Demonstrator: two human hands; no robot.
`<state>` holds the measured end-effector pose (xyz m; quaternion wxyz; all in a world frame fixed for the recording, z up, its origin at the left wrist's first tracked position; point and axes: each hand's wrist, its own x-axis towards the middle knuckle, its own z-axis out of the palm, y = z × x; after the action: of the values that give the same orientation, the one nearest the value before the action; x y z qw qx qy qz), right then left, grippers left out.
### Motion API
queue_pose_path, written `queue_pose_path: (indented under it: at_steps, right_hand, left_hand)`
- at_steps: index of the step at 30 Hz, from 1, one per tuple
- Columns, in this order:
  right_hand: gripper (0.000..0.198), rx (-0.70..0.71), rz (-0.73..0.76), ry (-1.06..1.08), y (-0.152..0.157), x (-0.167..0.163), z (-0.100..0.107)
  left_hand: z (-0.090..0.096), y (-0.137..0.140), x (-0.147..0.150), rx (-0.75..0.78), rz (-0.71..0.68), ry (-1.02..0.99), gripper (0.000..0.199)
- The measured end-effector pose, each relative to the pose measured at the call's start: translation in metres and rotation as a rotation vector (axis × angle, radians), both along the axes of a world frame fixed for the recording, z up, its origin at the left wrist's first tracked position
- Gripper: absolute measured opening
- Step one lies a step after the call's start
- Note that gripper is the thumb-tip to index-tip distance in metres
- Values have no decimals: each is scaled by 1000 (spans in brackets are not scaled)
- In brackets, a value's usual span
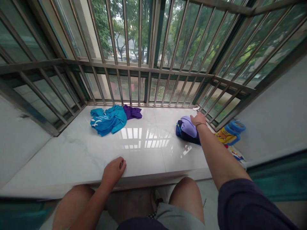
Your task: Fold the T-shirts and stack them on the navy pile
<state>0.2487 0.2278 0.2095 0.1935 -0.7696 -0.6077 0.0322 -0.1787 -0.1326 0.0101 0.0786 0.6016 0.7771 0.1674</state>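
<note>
Steel bars (140, 41) fence the window bay, with trees beyond the glass and a white sill (72, 159), polished and faintly veined like marble, spreading below. On its right part, near the corner of the bars, I have the lilac cloth (189, 126) lying bunched on a dark cloth (190, 137), with the right hand (198, 118) at its far right edge. From this angle the wrist and forearm cover that contact, so I can't tell whether the fingers are gripping or only touching. The left hand (114, 171) is well apart, near the front edge, fingers loosely curled in and nothing visible in them. I judge the lilac cloth light, soft and limp, with no risk of breaking; a pinch on one layer would probably let the rest sag, so I'd take a gathered fold near its upper edge. The dark cloth looks thicker, and both could slide on such a glossy surface. Over to the left, a blue shirt (111, 119) with white print lies crumpled in loose ridges against a purple cloth (133, 112). Beyond the right forearm stands a rounded yellow jug (227, 134) with a blue lid and handle, apparently stiff plastic.
</note>
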Motion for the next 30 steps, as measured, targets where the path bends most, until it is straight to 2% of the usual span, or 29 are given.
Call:
queue_pose_path:
  at_steps: [3,7,10,13,16,19,23,25,27,30]
  right_hand:
    - [60,-3,103,-16,-26,-23,-42]
    - [55,144,412,-129,-99,-55,-121]
    - [54,82,583,-138,-167,-76,-179]
    - [54,-25,628,-105,-216,-92,-213]
    - [55,-63,604,-72,-231,-100,-218]
    - [53,-65,575,-46,-229,-103,-210]
    - [48,-51,567,-20,-229,-103,-203]
    - [46,-52,566,-14,-230,-104,-203]
    - [45,-57,562,-5,-231,-104,-203]
    - [44,-63,549,14,-230,-105,-203]
  left_hand:
    - [0,0,0,-17,2,16,27]
    - [2,0,1,-31,0,36,28]
    - [4,1,2,-52,5,16,27]
    - [6,5,-3,-129,51,-65,27]
    - [8,20,-20,-165,52,-209,30]
    - [15,50,-55,-44,76,-281,29]
    - [28,100,-114,170,210,-39,52]
    - [31,118,-138,157,279,76,63]
    - [29,126,-152,82,325,120,68]
    - [22,120,-156,49,337,162,52]
